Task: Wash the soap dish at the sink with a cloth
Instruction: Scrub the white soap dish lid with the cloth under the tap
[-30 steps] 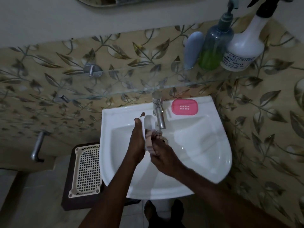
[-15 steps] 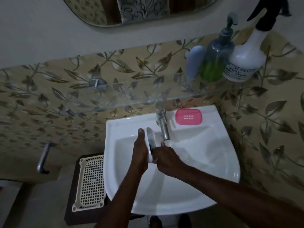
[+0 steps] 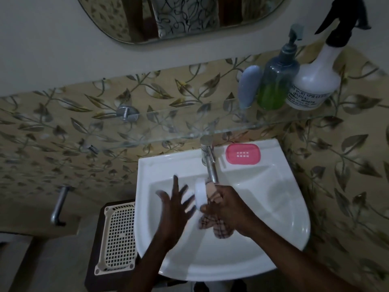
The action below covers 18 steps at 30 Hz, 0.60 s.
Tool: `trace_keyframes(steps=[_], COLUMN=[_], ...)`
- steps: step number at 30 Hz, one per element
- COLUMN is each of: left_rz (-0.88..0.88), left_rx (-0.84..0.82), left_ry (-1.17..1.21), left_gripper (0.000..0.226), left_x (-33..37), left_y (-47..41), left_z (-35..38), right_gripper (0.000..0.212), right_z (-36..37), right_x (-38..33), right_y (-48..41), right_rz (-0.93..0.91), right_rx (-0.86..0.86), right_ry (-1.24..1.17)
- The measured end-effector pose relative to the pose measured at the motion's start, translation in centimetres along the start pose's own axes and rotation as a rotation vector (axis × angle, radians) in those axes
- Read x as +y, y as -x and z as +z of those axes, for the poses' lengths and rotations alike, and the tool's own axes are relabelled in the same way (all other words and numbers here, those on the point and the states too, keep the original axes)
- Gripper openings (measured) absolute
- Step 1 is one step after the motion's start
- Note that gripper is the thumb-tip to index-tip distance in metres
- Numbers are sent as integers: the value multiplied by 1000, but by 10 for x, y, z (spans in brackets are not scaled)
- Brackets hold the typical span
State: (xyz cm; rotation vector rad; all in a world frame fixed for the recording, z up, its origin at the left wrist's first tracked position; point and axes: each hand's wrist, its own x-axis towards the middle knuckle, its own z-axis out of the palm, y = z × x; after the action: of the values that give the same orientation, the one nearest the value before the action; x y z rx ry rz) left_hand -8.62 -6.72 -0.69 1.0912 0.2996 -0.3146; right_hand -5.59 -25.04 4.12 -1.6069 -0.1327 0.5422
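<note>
Soap tray (image 3: 243, 154) on sink (image 3: 273, 207) rim right of tap (image 3: 209, 163); bottles on shelf (image 3: 189, 131) above.

The spread left hand (image 3: 175, 204) is showing smeared with motion blur, its fingertips fading against the white ceramic sink (image 3: 273, 207). The closed right hand (image 3: 228, 209) is covering most of the checked beige cloth (image 3: 219, 227) and the near edge of the white oval soap dish (image 3: 200, 193) (whether the left fingers are touching the dish is unclear). The frame's top edge is cutting off the black trigger head of the white plastic spray bottle (image 3: 315, 81), whose label is reading only partly.
</note>
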Motion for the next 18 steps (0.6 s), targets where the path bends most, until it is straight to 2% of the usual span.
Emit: trace_keyframes(steps=[1, 2, 4, 5, 6, 7, 9, 11, 12, 13, 16, 18], left_rz=[-160, -293, -378, -366, -320, -254, -164, -158, -151, -138, -104, -130], left_rx=[26, -12, -11, 30, 103, 178, 260, 248, 243, 233, 255, 263], left_ry=[223, 301, 158, 78, 9, -37, -10, 149, 228, 297, 333, 375], left_gripper=[106, 111, 96, 82, 69, 62, 62, 66, 66, 66, 74, 76], left_x=[5, 13, 23, 19, 11, 3, -10, -13, -14, -14, -16, -14], left_y=[-3, -3, -7, -8, -10, -10, -4, 2, 6, 10, 23, 29], left_z=[1, 6, 26, 36, 39, 39, 32, 19, 9, -2, -27, -27], right_gripper=[20, 17, 16, 17, 15, 13, 15, 22, 21, 18, 30, 31], right_z=[0, 6, 20, 26, 27, 24, 13, -3, -10, -17, -41, -42], right_x=[5, 10, 19, 22, 21, 20, 13, 3, 0, -1, 4, 8], right_y=[2, 5, 8, 10, 11, 10, 8, 5, 4, 1, 4, 11], right_rz=[-77, -168, -282, -234, -145, -52, 97, 135, 129, 121, 93, 79], right_rx=[-36, -97, -248, -283, -273, -242, -222, -111, -45, 34, 246, 363], right_ry=[241, 505, 854, 869, 778, 587, 138, -89, -75, 41, 574, 495])
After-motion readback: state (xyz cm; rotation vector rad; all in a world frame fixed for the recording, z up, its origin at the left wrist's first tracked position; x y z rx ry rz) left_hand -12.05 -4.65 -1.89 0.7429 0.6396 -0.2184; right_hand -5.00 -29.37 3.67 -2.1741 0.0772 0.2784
